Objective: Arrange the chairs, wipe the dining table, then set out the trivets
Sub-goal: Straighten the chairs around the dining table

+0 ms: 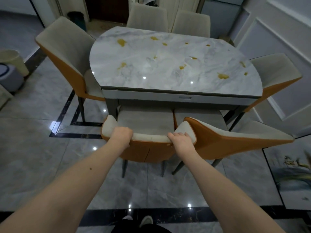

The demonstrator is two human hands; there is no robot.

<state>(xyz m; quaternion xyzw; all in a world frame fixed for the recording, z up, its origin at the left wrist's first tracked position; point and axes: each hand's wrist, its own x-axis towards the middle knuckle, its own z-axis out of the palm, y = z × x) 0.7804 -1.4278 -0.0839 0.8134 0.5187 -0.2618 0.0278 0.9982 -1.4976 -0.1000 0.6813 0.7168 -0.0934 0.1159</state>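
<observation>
A marble-patterned dining table (168,76) with yellow spots stands ahead of me. At its near side a beige and orange chair (148,123) is tucked partly under the tabletop. My left hand (122,134) grips the left part of its backrest top and my right hand (180,140) grips the right part. A second chair (235,140) stands beside it on the right, its backrest touching the first one's. Other chairs stand at the left (67,52), the right (276,71) and the far side (148,16). No trivets or cloth are in view.
Glossy grey tiled floor (42,115) with black inlay strips surrounds the table. Two bins (10,68) stand at the left edge. A white panelled wall (277,31) runs close along the right. A doorway lies behind the far chairs.
</observation>
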